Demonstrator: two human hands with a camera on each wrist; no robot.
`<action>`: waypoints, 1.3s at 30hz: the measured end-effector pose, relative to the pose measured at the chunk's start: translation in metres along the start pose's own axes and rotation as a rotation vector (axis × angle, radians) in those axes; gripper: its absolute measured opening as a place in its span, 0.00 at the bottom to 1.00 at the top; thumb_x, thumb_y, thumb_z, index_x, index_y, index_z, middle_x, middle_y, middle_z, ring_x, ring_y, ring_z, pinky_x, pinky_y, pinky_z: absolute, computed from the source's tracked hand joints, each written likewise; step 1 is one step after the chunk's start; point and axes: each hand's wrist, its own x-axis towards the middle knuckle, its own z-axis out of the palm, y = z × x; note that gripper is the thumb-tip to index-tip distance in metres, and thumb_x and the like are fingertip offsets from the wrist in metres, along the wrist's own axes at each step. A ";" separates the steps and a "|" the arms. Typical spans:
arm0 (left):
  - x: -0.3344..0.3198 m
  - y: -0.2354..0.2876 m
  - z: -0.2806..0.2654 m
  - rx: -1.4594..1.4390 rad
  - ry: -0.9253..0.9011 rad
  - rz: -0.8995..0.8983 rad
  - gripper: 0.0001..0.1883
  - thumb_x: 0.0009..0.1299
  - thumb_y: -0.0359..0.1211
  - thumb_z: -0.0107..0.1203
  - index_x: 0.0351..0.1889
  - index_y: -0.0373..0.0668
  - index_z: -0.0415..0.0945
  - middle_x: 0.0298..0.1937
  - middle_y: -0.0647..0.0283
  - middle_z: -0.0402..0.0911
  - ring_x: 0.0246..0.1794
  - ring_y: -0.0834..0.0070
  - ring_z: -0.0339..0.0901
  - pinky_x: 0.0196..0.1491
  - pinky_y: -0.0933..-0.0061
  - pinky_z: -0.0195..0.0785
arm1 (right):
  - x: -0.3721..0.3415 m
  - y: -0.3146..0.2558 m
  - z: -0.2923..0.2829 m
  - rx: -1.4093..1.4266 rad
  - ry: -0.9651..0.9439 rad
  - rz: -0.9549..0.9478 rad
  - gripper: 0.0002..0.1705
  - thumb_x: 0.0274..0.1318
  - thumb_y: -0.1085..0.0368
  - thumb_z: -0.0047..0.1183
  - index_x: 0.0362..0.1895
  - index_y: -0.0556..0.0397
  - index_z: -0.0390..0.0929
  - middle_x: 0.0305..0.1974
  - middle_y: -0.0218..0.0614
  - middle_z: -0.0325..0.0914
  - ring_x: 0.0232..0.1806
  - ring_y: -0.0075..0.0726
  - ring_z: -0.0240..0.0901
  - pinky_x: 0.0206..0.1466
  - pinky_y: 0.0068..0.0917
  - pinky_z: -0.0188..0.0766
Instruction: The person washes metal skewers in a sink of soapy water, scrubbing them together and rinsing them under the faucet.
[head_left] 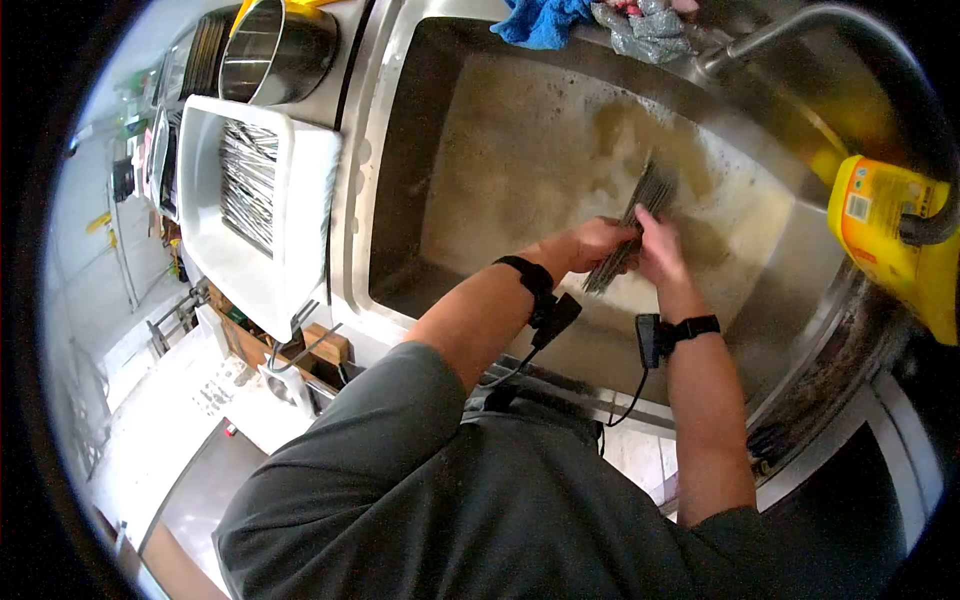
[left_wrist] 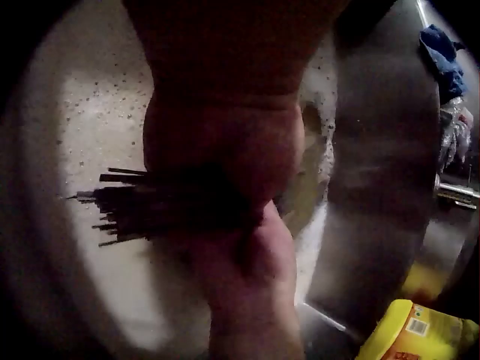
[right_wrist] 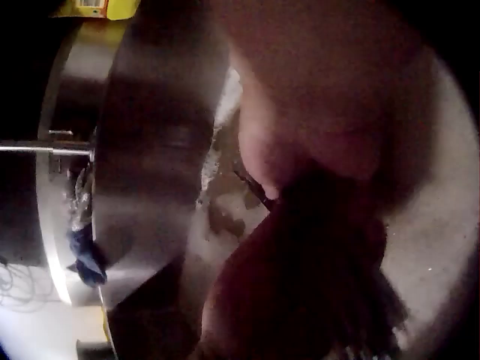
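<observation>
Left hand (head_left: 602,240) and right hand (head_left: 661,250) both grip a bundle of thin rods (head_left: 655,185), apparently skewers, over the stainless-steel sink (head_left: 410,150), a white tub (head_left: 203,180) of similar rods standing left of that sink.

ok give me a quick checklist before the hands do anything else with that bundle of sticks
1. Bundle of thin sticks held by left hand and right hand: ok
2. Bundle over the sink: ok
3. Liquid in the sink clear: not ok, cloudy
4. Bundle clean: cannot tell, blurred and dark
5. White tub beside the sink: ok, other sticks inside
6. Blue cloth apart from the hands: ok
</observation>
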 end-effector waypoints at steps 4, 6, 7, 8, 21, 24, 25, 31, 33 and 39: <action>0.023 -0.013 -0.011 0.333 0.155 0.060 0.17 0.67 0.38 0.50 0.45 0.31 0.72 0.36 0.57 0.79 0.30 0.71 0.76 0.33 0.69 0.71 | -0.035 -0.054 0.014 -0.049 0.114 -0.008 0.20 0.61 0.56 0.45 0.48 0.59 0.70 0.37 0.45 0.75 0.37 0.38 0.71 0.41 0.35 0.67; 0.016 -0.008 -0.005 0.454 0.226 0.058 0.18 0.67 0.38 0.50 0.45 0.30 0.72 0.38 0.57 0.79 0.30 0.71 0.76 0.35 0.69 0.70 | -0.051 -0.068 0.020 -0.179 0.150 -0.002 0.18 0.60 0.57 0.46 0.48 0.57 0.71 0.37 0.36 0.74 0.36 0.35 0.70 0.40 0.34 0.67; 0.010 -0.007 0.001 0.312 0.198 0.075 0.20 0.65 0.39 0.52 0.46 0.29 0.71 0.36 0.56 0.79 0.31 0.69 0.75 0.34 0.66 0.69 | -0.051 -0.062 0.022 -0.075 0.203 -0.030 0.20 0.60 0.56 0.46 0.48 0.60 0.71 0.41 0.46 0.74 0.41 0.40 0.71 0.43 0.36 0.67; 0.006 -0.009 0.005 0.168 0.170 0.089 0.23 0.63 0.40 0.53 0.46 0.27 0.70 0.34 0.55 0.78 0.32 0.67 0.75 0.34 0.63 0.68 | -0.050 -0.053 0.024 0.030 0.256 -0.056 0.22 0.60 0.56 0.46 0.48 0.63 0.70 0.44 0.57 0.74 0.47 0.45 0.73 0.47 0.37 0.66; 0.038 -0.033 -0.005 0.949 0.139 0.568 0.15 0.67 0.37 0.49 0.44 0.34 0.72 0.38 0.55 0.79 0.34 0.69 0.77 0.38 0.66 0.70 | -0.049 -0.049 0.005 0.352 0.183 0.110 0.16 0.60 0.64 0.45 0.50 0.59 0.68 0.41 0.40 0.74 0.38 0.37 0.71 0.39 0.37 0.69; 0.041 -0.025 0.013 0.119 0.147 0.266 0.17 0.68 0.39 0.49 0.44 0.33 0.72 0.38 0.57 0.79 0.33 0.72 0.76 0.36 0.67 0.70 | -0.034 -0.033 0.001 0.313 0.133 0.032 0.17 0.59 0.64 0.46 0.50 0.58 0.68 0.40 0.40 0.74 0.37 0.37 0.71 0.36 0.38 0.69; 0.044 -0.023 0.012 0.298 0.165 0.257 0.17 0.68 0.39 0.48 0.45 0.33 0.71 0.38 0.57 0.79 0.33 0.72 0.76 0.35 0.66 0.70 | -0.037 -0.039 0.006 0.292 0.194 0.044 0.18 0.60 0.60 0.45 0.51 0.56 0.67 0.38 0.40 0.74 0.37 0.36 0.70 0.38 0.36 0.68; 0.146 -0.094 -0.061 0.701 0.090 0.521 0.18 0.67 0.40 0.49 0.46 0.35 0.71 0.37 0.61 0.79 0.31 0.70 0.76 0.33 0.65 0.69 | 0.001 0.016 -0.028 0.568 -0.013 0.094 0.17 0.59 0.60 0.45 0.50 0.54 0.67 0.37 0.38 0.74 0.36 0.37 0.70 0.35 0.38 0.67; 0.134 -0.087 -0.050 0.574 0.057 0.664 0.18 0.67 0.41 0.51 0.46 0.36 0.72 0.37 0.61 0.79 0.31 0.70 0.76 0.33 0.64 0.69 | -0.024 -0.017 -0.018 0.502 0.048 0.107 0.15 0.58 0.65 0.45 0.48 0.56 0.68 0.37 0.39 0.74 0.35 0.41 0.72 0.32 0.41 0.69; 0.062 -0.011 0.019 0.450 0.262 -0.099 0.17 0.61 0.33 0.59 0.46 0.35 0.72 0.37 0.59 0.80 0.35 0.67 0.78 0.35 0.62 0.70 | 0.016 0.043 -0.050 0.520 0.034 -0.125 0.14 0.58 0.64 0.45 0.47 0.55 0.71 0.37 0.37 0.75 0.34 0.41 0.73 0.32 0.40 0.69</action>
